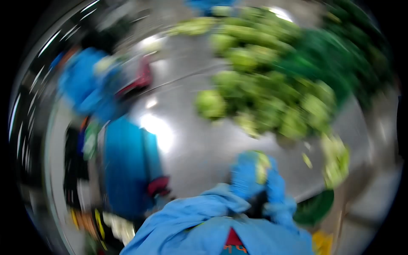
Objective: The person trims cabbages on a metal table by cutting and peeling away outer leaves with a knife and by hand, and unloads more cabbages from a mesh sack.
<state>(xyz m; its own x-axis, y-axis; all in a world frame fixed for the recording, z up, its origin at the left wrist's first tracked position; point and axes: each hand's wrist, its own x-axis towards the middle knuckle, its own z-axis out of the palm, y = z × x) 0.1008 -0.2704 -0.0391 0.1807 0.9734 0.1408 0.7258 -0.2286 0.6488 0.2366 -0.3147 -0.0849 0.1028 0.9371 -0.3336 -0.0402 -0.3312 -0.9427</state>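
Observation:
The view is smeared by motion. In front of my chest, my left hand (pixel 245 175), in a blue glove, curls around a pale green vegetable (pixel 262 168). Against the other side of this vegetable is my right hand (pixel 276 183), also gloved in blue, its fingers bent and blurred. Whether either hand also holds a tool, I cannot make out. Just beyond them on the metal table (pixel 191 157) lies a heap of light green leafy vegetable heads (pixel 263 102). One rounded head (pixel 210 104) sits at the heap's left edge.
Green netting (pixel 323 59) lies at the heap's right, with dark green produce (pixel 361 46) behind. A loose leafy piece (pixel 335 159) hangs at the table's right edge. At left are a person's blue sleeve (pixel 85 80) and a teal surface (pixel 127 165). Another blue-clad person (pixel 208 4) stands opposite.

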